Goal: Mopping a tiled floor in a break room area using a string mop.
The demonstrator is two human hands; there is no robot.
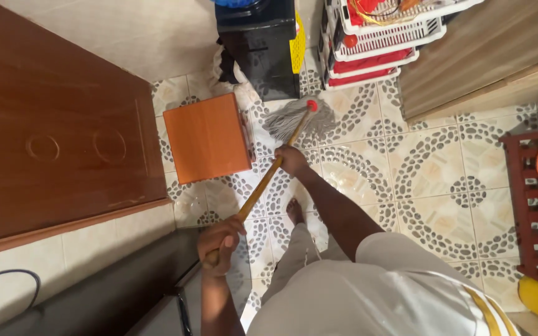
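Mop (300, 118) held two-handed: right hand (292, 160) closed around handle low down, left hand (219, 244) clenched near top. Mop head rests on wet tiled floor (431, 168), just beside orange box (207, 138). Risks judged: bare foot (294, 210) slipping on wet tile; box bumped.

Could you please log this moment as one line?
left hand: grips yellow wooden mop handle | right hand: grips handle | grey string mop head: on patterned tiled floor

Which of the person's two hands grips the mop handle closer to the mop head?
The right hand, extended forward low on the mop handle, just behind the grey mop head. The left hand holds the top end.
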